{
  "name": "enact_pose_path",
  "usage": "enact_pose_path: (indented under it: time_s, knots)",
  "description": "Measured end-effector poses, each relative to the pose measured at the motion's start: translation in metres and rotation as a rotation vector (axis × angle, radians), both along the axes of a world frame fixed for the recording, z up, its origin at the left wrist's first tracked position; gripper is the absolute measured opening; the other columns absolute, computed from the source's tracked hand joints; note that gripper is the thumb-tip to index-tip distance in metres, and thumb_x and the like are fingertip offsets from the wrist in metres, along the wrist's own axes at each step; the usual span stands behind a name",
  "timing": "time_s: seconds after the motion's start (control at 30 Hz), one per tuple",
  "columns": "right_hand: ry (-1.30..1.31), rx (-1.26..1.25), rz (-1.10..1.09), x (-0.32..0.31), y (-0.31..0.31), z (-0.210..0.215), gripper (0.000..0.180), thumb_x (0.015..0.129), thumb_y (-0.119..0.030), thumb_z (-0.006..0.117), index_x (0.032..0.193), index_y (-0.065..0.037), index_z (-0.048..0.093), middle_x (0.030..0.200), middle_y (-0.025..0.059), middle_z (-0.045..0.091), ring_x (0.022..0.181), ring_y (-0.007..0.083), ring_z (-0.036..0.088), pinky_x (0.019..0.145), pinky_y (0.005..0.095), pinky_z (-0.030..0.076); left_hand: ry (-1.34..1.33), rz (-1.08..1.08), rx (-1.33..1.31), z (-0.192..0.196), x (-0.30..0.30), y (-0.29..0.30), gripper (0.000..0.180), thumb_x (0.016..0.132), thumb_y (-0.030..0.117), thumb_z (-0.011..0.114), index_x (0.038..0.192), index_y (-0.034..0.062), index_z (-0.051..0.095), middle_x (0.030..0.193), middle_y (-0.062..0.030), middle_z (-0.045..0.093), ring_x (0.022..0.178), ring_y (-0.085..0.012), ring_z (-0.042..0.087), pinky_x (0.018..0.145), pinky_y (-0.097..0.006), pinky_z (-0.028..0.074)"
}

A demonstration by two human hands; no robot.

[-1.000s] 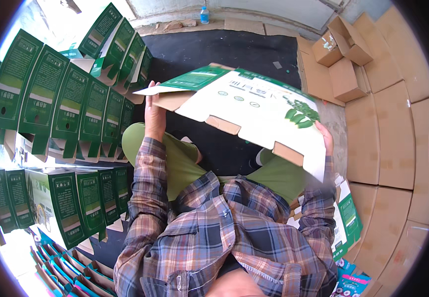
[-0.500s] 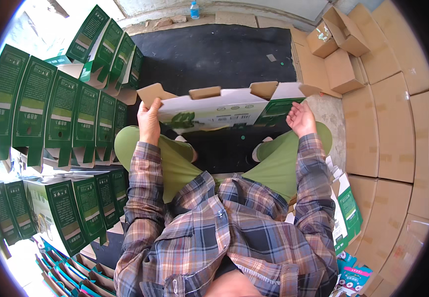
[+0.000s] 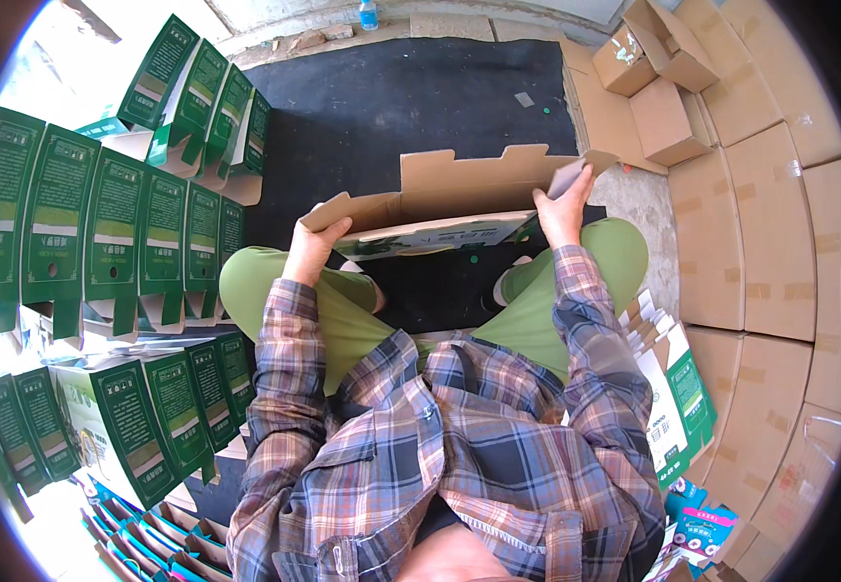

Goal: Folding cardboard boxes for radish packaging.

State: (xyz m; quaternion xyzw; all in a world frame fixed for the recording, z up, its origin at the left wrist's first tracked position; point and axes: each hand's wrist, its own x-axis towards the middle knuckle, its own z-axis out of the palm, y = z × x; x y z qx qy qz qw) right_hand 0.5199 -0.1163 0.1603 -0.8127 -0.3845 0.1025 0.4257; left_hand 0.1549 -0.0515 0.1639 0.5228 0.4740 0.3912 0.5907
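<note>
Fingers of my left hand (image 3: 312, 250) grip the brown flap at the left end of a cardboard box (image 3: 479, 182), thumb lying over the top. At the right end, my right hand (image 3: 563, 211) pinches a pale flap between thumb and fingers. The box hangs between both hands, just beyond my knees and above a black mat (image 3: 391, 102), its plain brown inside showing and its printed side facing me.

The mat covers the floor ahead, with a grey scrap (image 3: 524, 99) at its far right. Bare concrete (image 3: 646, 218) shows along its right edge. At the far side, a blue bottle (image 3: 369, 16) stands near a pale wall (image 3: 290, 12).

Green boxes (image 3: 103, 218) stand in rows along my left, and teal-edged boxes (image 3: 170, 553) sit nearer on that side. Large brown cartons (image 3: 707, 238) line the right side, with small brown boxes (image 3: 668, 121) grouped at the far right. Near my right arm lie white-and-green cardboard pieces (image 3: 671, 412), and a blue-and-pink package (image 3: 704, 533) sits nearer still.
</note>
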Motion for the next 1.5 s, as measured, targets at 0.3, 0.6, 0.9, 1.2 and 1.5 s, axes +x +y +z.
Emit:
enact_pose_path:
  time_s: [0.3,0.6,0.9,1.2,1.5]
  knots:
    - [0.379,0.373,0.274,-0.002,-0.019,0.013,0.075,0.067,0.008,0.043,0.14,-0.008,0.031,0.123,0.0098,0.05,0.111,0.016,0.049,0.094,0.0266,0.039,-0.129,0.361,0.147,-0.013,-0.011,0.007,0.025,0.089,0.018,0.06,0.106,-0.0005,0.061,0.101,-0.0046,0.063,0.091,-0.0125,0.058,0.08,-0.029,0.046]
    - [0.674,0.19,0.242,0.014,-0.023,-0.036,0.056,0.076,0.0,0.053,0.131,-0.005,0.042,0.119,0.0081,0.054,0.107,0.0198,0.054,0.089,0.0313,0.044,-0.267,0.58,0.043,-0.027,-0.018,0.021,0.037,0.09,0.017,0.058,0.122,0.0001,0.047,0.112,-0.0077,0.056,0.098,-0.0163,0.055,0.085,-0.03,0.045]
    - [0.653,0.125,0.201,0.011,-0.041,-0.059,0.045,0.082,-0.012,0.061,0.124,-0.007,0.046,0.11,0.0071,0.058,0.095,0.0205,0.06,0.071,0.0385,0.052,1.336,0.443,0.796,0.04,-0.008,0.019,0.079,0.07,-0.003,0.063,0.14,0.0138,0.029,0.141,-0.0135,0.031,0.129,-0.0309,0.032,0.104,-0.045,0.028]
    - [0.848,0.117,0.147,0.01,-0.04,-0.037,0.041,0.086,-0.013,0.06,0.124,-0.003,0.047,0.114,0.0084,0.057,0.097,0.0208,0.06,0.074,0.0387,0.052,0.753,-0.105,0.741,0.024,-0.004,0.039,0.027,0.066,0.009,0.074,0.092,0.0103,0.069,0.092,-0.0067,0.059,0.097,-0.0254,0.055,0.08,-0.034,0.047]
    - [0.592,0.144,0.418,-0.012,-0.038,-0.012,0.064,0.086,-0.025,0.063,0.138,-0.004,0.032,0.133,0.0123,0.044,0.12,0.0251,0.045,0.098,0.0395,0.039,1.021,-0.425,0.75,0.022,-0.011,0.025,0.044,0.061,0.027,0.079,0.101,0.0127,0.068,0.099,-0.0054,0.06,0.103,-0.0258,0.053,0.104,-0.045,0.031]
